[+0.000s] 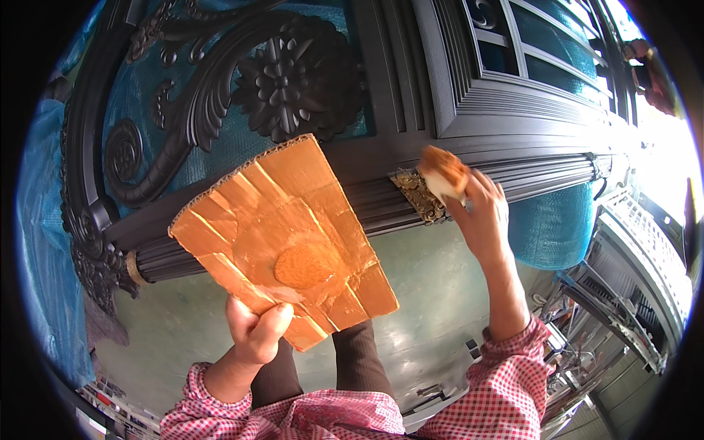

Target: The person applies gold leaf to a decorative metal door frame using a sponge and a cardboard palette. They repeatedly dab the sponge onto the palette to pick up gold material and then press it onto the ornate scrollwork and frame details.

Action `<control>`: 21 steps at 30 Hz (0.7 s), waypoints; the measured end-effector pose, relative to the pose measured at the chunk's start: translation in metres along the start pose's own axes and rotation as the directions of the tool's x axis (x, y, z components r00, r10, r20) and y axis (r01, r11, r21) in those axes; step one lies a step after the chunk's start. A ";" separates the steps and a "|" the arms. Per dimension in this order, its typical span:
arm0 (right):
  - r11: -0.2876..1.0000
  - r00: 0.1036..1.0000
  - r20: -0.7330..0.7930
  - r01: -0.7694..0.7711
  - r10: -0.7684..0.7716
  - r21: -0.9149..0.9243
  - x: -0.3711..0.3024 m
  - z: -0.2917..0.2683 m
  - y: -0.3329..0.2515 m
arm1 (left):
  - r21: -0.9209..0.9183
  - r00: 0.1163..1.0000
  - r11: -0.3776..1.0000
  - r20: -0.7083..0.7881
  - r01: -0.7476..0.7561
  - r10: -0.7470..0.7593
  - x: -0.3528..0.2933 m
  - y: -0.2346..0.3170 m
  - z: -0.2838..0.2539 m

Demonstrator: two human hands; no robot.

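My left hand (257,330) grips the lower edge of a piece of cardboard (227,209), thumb on top. The board is coated in shiny copper-gold, with a thicker, rounded copper-orange patch (306,266) near its middle. In my right hand (482,213) is a white, copper-stained sponge (444,173), its outline smeared by motion. Right beside it is a gold-toned ornate carving (419,195) on the ribbed dark rail (528,176) of a large ornamental panel. Whether the sponge touches the carving I cannot tell.
The dark panel has a raised flower (282,81) and scrollwork, with blue wrap (176,165) behind. Blue sheeting (48,242) hangs at the left. A wrapped blue bundle (554,227) and metal racks (623,293) stand at the right. Below lies a greenish floor (176,319).
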State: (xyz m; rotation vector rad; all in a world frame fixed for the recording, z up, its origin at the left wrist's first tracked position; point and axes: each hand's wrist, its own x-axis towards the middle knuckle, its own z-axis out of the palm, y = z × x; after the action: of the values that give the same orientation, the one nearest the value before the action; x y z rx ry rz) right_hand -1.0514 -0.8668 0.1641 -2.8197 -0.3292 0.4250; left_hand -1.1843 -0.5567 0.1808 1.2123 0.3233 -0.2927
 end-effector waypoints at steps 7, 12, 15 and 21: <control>0.960 0.883 -0.409 -0.138 0.231 0.244 -0.062 0.015 0.003 | -0.029 0.998 0.999 -0.055 0.015 -0.017 0.000 0.005 0.010; 0.989 0.899 -0.411 -0.134 0.150 0.068 -0.050 0.030 -0.008 | -0.011 0.998 0.999 -0.036 0.053 -0.054 -0.007 0.004 0.014; 0.960 0.869 -0.409 -0.255 0.280 0.115 -0.092 0.052 0.010 | -0.033 0.998 0.999 -0.057 0.040 -0.042 -0.009 -0.004 0.013; 0.943 0.756 -0.605 -0.047 0.249 0.329 -0.066 0.059 -0.007 | -0.058 0.987 0.988 -0.067 0.144 -0.148 -0.020 -0.030 0.018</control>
State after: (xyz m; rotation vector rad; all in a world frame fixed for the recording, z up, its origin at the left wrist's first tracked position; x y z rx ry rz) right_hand -1.1324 -0.8640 0.1286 -2.4985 0.1071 -0.4447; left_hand -1.2127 -0.5821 0.1681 1.1507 0.4799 -0.3664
